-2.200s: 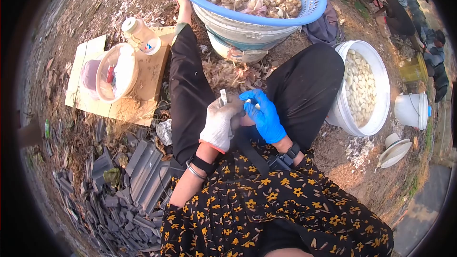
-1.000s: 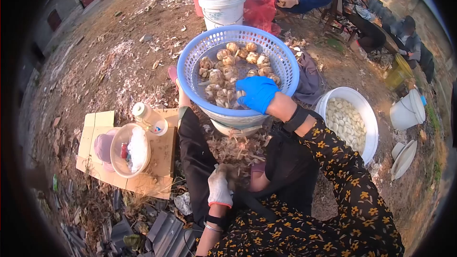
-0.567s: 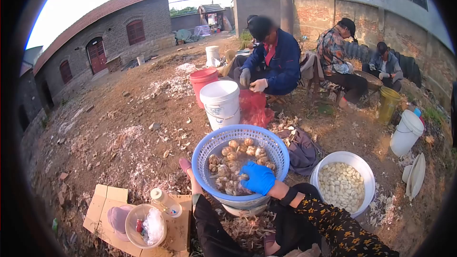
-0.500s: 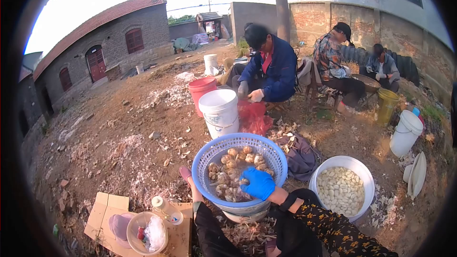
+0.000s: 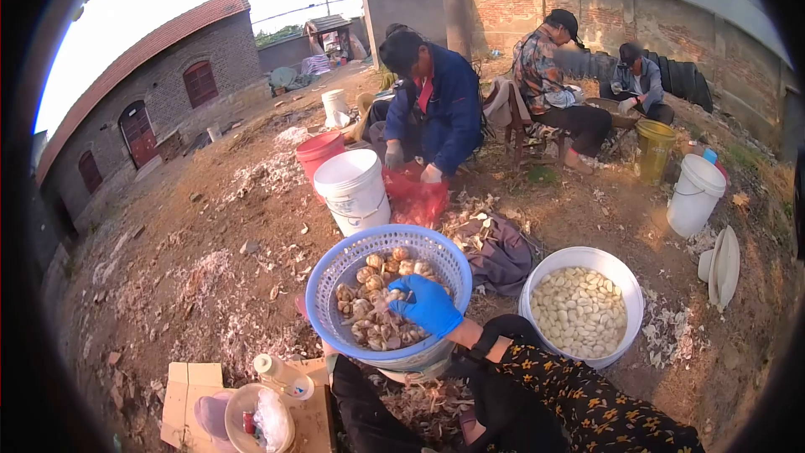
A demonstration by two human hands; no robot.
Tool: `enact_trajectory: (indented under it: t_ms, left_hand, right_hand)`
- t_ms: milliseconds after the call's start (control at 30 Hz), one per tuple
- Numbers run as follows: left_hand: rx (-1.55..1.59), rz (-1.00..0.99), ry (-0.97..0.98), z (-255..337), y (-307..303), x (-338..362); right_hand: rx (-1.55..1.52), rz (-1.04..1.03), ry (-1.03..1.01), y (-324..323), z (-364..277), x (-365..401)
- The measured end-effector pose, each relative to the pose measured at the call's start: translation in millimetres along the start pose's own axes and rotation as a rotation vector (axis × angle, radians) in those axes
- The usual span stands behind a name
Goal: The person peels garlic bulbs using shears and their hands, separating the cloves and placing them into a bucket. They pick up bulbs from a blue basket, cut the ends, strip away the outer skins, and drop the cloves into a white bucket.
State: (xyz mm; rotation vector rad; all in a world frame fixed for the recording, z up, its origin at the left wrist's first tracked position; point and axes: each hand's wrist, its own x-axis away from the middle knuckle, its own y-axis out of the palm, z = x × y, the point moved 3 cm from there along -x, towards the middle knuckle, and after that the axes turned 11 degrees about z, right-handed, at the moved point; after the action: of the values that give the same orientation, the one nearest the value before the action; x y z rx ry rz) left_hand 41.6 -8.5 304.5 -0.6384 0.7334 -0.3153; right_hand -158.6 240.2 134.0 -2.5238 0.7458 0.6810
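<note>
Garlic bulbs (image 5: 366,329) lie heaped in a blue plastic basket (image 5: 323,306), in front of the person's knees. The right hand (image 5: 426,306), in a blue glove, reaches over the basket's near right side, its fingers bent and close together on the bulbs; whether they grip one cannot be told. A moment ago this hand was up by the left hand above the lap; now the left hand is out of view and its state cannot be told. The basket sits on a pale tub (image 5: 419,375), with loose skins (image 5: 423,407) on the ground below. To the left, a bowl (image 5: 285,440) and a plastic jar (image 5: 289,376) rest on cardboard (image 5: 186,398). To the right, a white bucket (image 5: 635,306) holds peeled cloves (image 5: 579,310), with dark cloth (image 5: 501,260) between it and the basket. Beyond the basket, another white bucket (image 5: 352,193) stands by a red bucket (image 5: 319,151). Behind them, a co-worker in a blue jacket (image 5: 457,109) bends lower than before, gloved hands now farther apart at a red net bag (image 5: 415,199). Farther off, two more people sit near a brick wall (image 5: 503,17).
</note>
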Motion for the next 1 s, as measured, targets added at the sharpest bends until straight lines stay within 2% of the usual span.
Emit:
enact_trajectory:
  t_ms: [33,67,100,133,200,267,333,367,400,433,467,533,567,667,767,867,1000]
  left_hand:
    - [-0.04,0.212,-0.119,-20.4,12.1,-4.5]
    - [-0.111,0.296,-0.21,-42.9,16.6,-9.8]
    - [0.103,0.419,-0.447,-119.7,50.6,10.9]
    - [0.057,0.376,-0.504,-138.6,56.4,6.0]
    - [0.231,0.336,-0.666,-158.9,72.4,4.3]
    - [0.459,0.329,-0.73,-166.8,97.3,14.6]
    - [0.578,0.217,-0.748,-167.8,120.7,24.4]
    - [0.601,0.155,-0.663,-159.0,122.9,20.9]
    - [0.719,0.229,-0.665,-161.9,136.6,26.2]
    - [0.684,0.18,-0.656,-162.6,141.5,29.0]
    - [0.649,0.13,-0.643,-161.3,144.4,29.8]
    - [0.563,0.158,-0.69,-165.2,153.9,38.6]
    - [0.518,0.171,-0.71,-166.5,156.7,42.2]
    - [0.467,0.257,-0.69,-164.4,151.3,42.0]
    - [0.598,0.351,-0.785,-174.3,162.5,51.3]
    - [0.618,0.386,-0.848,-169.9,171.0,54.2]
    - [0.516,0.383,-0.836,-172.9,189.0,60.7]
  right_hand:
    - [-0.071,0.014,0.033,-4.4,-5.8,2.2]
    - [-0.147,0.018,0.082,-12.7,-22.1,6.8]
    - [-0.149,-0.006,0.062,-18.3,-39.5,11.4]
    - [-0.144,-0.033,0.05,-26.0,-55.2,18.0]
    - [-0.01,-0.144,-0.035,-35.4,-81.3,35.3]
    - [0.039,-0.258,-0.119,-37.4,-96.1,53.4]
    - [0.062,-0.359,-0.164,-33.6,-93.6,76.0]
    - [0.06,-0.396,-0.163,-31.4,-89.7,85.0]
    - [0.059,-0.428,-0.166,-29.9,-86.7,92.4]
    - [0.043,-0.482,-0.074,-27.6,-85.8,100.1]
    - [0.04,-0.478,-0.105,-25.4,-82.8,107.7]
    - [0.03,-0.459,-0.178,-19.9,-74.2,120.0]
    - [0.048,-0.494,-0.146,-21.0,-76.3,121.0]
    - [-0.27,-0.483,0.309,-25.0,-62.5,132.4]
    - [-0.215,-0.452,0.282,-27.3,-54.2,137.8]
    - [-0.152,-0.437,0.376,-26.3,-40.3,149.5]
    - [0.026,-0.372,0.217,-25.8,-34.9,156.4]
